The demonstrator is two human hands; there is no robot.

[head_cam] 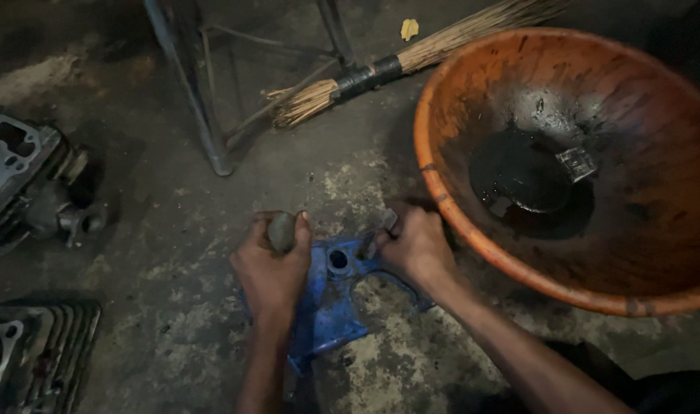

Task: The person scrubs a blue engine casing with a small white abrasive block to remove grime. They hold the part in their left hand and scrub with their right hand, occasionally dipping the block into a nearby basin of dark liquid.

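No package, label or sign is legible in the head view; the only loose scrap is a small yellow crumpled piece (409, 28) on the far floor beside the broom.

Surroundings: a large orange bowl-shaped basin (442, 184), blackened inside, stands at right on the stained concrete floor (158, 230). A pool of dark oil (518, 172) sits in its bottom, with a small grey metal part (577, 163) at the pool's right edge. A straw broom with black-taped binding (380, 70) lies at far centre, its bristle end against the grey-blue metal stand legs (200, 100). A finned grey engine cylinder head (20, 180) rests at far left; a second finned engine block (32, 353) lies at near left. The basin's rim sits just beside the right hand.

Work item: a flat blue-painted metal plate (331, 307), scuffed, with a round hole near its far edge, lies on the floor at near centre, under both hands.

Left hand (272, 268): clenched around a rounded grey stone-like object (281, 231), resting on the plate's left side.

Right hand (415, 245): grasping a small dark metal tool (382, 230), its tip against the plate near the hole.
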